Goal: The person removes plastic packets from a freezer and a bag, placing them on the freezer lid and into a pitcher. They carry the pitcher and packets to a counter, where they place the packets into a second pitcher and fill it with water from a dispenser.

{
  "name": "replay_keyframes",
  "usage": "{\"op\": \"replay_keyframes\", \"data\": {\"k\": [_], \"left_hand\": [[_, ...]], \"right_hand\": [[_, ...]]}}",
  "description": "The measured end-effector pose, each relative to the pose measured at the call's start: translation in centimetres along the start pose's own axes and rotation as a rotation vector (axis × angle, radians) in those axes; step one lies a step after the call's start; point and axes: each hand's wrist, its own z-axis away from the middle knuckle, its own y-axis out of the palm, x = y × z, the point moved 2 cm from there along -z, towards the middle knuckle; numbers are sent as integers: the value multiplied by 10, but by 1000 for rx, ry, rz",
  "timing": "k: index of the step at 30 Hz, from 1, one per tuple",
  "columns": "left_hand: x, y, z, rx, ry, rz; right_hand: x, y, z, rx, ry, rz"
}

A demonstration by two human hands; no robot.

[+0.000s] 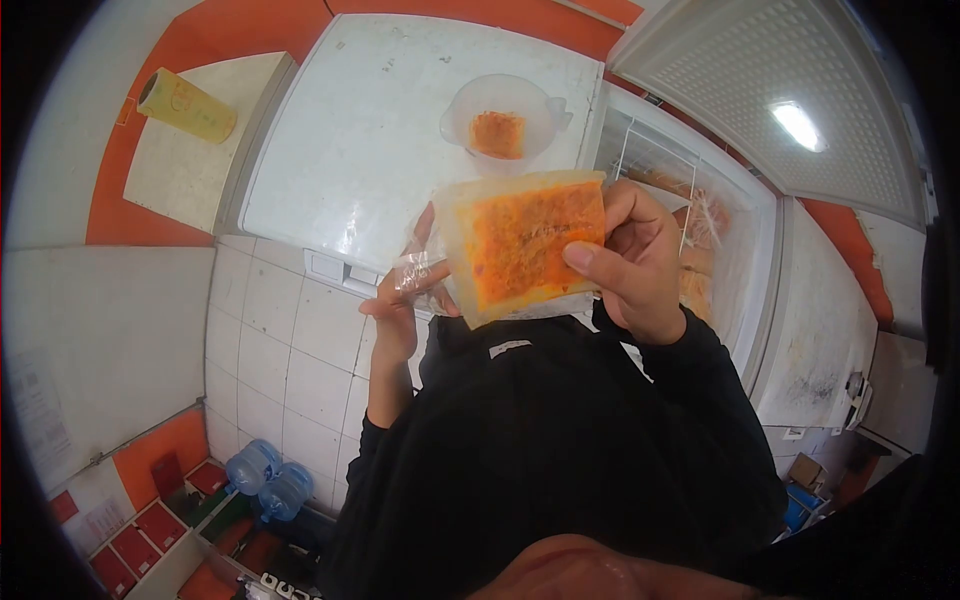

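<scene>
A flat packet with orange contents (535, 240) is held up in front of the body. My right hand (640, 255) pinches its right edge, thumb on the front face. At the packet's left, my left hand (405, 300) has its fingers around a clear plastic bag (418, 268); part of this hand is hidden behind the plastic and the packet. Beyond them, a translucent bowl (543, 112) stands on the white freezer lid (350, 130), with a smaller orange block (497, 135) inside.
An open chest freezer (762, 250) at the right holds a wire basket and wrapped food, its lid (740, 90) raised. A yellow roll (188, 105) lies on a surface at the upper left. Blue water bottles (270, 478) stand on the floor at the lower left.
</scene>
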Motion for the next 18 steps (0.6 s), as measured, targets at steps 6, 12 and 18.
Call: {"op": "replay_keyframes", "data": {"k": [6, 12, 18], "left_hand": [[21, -9, 10, -53, -121, 72], [12, -2, 7, -99, -159, 135], [0, 7, -1, -5, 11, 143]], "right_hand": [[5, 9, 5, 26, -26, 12], [4, 9, 7, 25, -75, 68], [6, 12, 8, 9, -77, 74]]}}
